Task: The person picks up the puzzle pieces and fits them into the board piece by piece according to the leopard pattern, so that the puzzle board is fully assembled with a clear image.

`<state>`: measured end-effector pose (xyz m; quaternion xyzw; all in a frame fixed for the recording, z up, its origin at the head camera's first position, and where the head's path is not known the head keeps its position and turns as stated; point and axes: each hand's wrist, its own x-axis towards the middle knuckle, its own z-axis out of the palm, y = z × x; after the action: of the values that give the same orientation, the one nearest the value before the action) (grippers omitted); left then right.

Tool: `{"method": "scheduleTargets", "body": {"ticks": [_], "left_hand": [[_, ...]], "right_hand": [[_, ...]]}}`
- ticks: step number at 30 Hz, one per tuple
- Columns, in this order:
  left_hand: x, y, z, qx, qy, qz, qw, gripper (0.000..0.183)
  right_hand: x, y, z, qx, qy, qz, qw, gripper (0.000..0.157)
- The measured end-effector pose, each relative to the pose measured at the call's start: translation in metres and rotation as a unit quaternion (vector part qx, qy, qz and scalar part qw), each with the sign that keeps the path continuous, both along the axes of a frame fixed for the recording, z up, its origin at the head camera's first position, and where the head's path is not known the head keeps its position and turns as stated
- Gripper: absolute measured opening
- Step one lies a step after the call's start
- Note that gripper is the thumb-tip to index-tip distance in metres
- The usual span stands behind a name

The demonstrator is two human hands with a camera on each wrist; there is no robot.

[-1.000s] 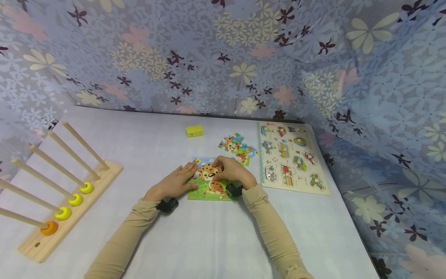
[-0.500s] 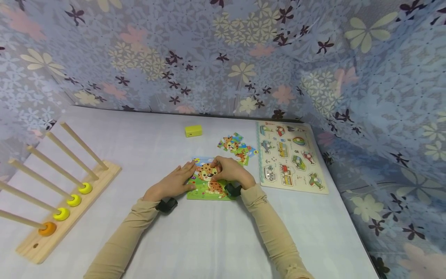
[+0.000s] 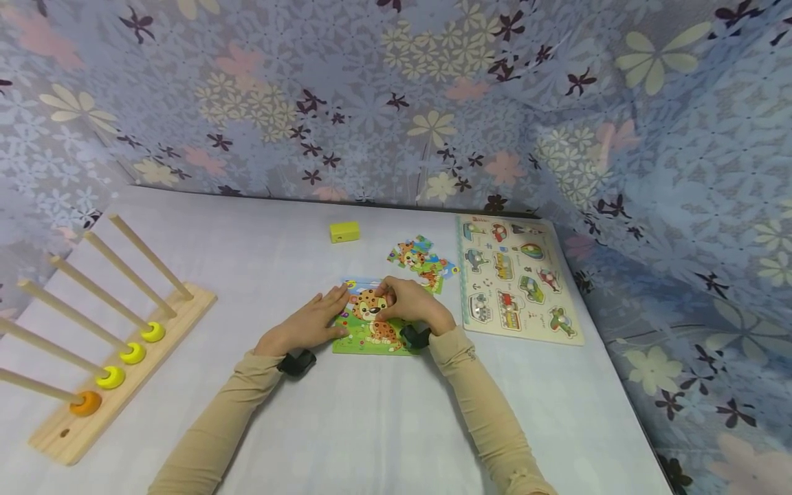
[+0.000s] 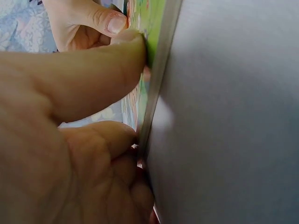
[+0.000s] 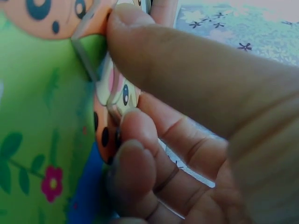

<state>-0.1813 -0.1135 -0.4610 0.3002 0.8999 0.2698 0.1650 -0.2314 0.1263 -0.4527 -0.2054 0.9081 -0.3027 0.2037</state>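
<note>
A leopard jigsaw puzzle [image 3: 365, 344] in a thin tray lies at the middle of the table. My left hand [image 3: 307, 324] rests along its left side, fingers stretched out, and in the left wrist view the thumb [image 4: 107, 70] presses near the tray's edge. Over the upper right of the picture, my right hand [image 3: 410, 302] pinches a puzzle piece [image 5: 127, 93] between thumb and fingers. An eye is printed on this piece, and it sits right at the puzzle's surface; the hand hides part of it and the picture beneath.
Several loose puzzle pieces [image 3: 411, 256] lie just behind the right hand. To the right is a peg puzzle board [image 3: 532, 330] with vehicle pictures. A yellow block [image 3: 344, 232] stands at the back. On the left is a wooden stacker [image 3: 201, 297] with upright rods and a few rings.
</note>
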Motion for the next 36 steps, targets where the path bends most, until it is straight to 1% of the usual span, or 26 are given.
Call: {"method": "scheduleTargets", "body": {"ticks": [5, 9, 10, 12, 14, 15, 17, 19, 21, 24, 26, 29, 34, 36], "left_hand": [[-0.003, 0.003, -0.001, -0.026, 0.0, 0.008, 0.9996, 0.075], [-0.004, 0.004, -0.001, -0.041, 0.008, 0.008, 0.9991, 0.074], [-0.004, 0.004, -0.001, -0.042, 0.009, 0.007, 0.999, 0.075], [-0.004, 0.004, 0.0, -0.039, 0.01, 0.005, 0.9992, 0.075], [-0.004, 0.004, 0.001, -0.038, 0.007, 0.004, 0.9993, 0.077], [-0.004, 0.004, 0.001, -0.038, 0.006, 0.003, 0.9993, 0.078], [-0.004, 0.003, 0.001, -0.04, 0.004, 0.002, 0.9992, 0.08], [-0.005, 0.003, 0.0, -0.041, 0.0, 0.003, 0.9991, 0.083], [-0.004, 0.002, 0.0, -0.042, -0.003, 0.004, 0.9991, 0.085], [-0.004, 0.002, -0.002, -0.041, -0.008, 0.004, 0.9991, 0.087], [-0.004, 0.002, -0.002, -0.041, -0.009, 0.003, 0.9991, 0.087], [-0.004, 0.002, -0.003, -0.041, -0.011, 0.005, 0.9991, 0.087], [-0.004, 0.002, -0.002, -0.039, -0.016, 0.009, 0.999, 0.087], [-0.004, 0.002, -0.001, -0.039, -0.016, 0.01, 0.9991, 0.087]], "right_hand": [[0.0, 0.001, 0.002, -0.005, 0.0, 0.005, 1.0, 0.038], [-0.002, 0.006, 0.003, -0.044, -0.018, -0.005, 0.999, 0.031], [-0.003, 0.008, 0.004, -0.058, -0.021, -0.016, 0.998, 0.028], [-0.004, 0.014, 0.005, -0.08, -0.013, -0.046, 0.996, 0.026], [-0.007, 0.022, 0.006, -0.09, 0.01, -0.085, 0.992, 0.028], [-0.009, 0.027, 0.006, -0.091, 0.023, -0.103, 0.99, 0.031], [-0.015, 0.037, 0.003, -0.08, 0.057, -0.136, 0.986, 0.04], [-0.02, 0.048, -0.001, -0.064, 0.078, -0.158, 0.982, 0.049], [-0.025, 0.057, -0.006, -0.046, 0.089, -0.168, 0.981, 0.056], [-0.029, 0.065, -0.012, -0.025, 0.086, -0.177, 0.98, 0.059], [-0.031, 0.068, -0.014, -0.018, 0.087, -0.178, 0.98, 0.058], [-0.034, 0.067, -0.015, -0.011, 0.101, -0.179, 0.979, 0.053], [-0.036, 0.065, -0.017, -0.002, 0.129, -0.19, 0.973, 0.042], [-0.036, 0.065, -0.017, -0.006, 0.139, -0.201, 0.97, 0.038]]}}
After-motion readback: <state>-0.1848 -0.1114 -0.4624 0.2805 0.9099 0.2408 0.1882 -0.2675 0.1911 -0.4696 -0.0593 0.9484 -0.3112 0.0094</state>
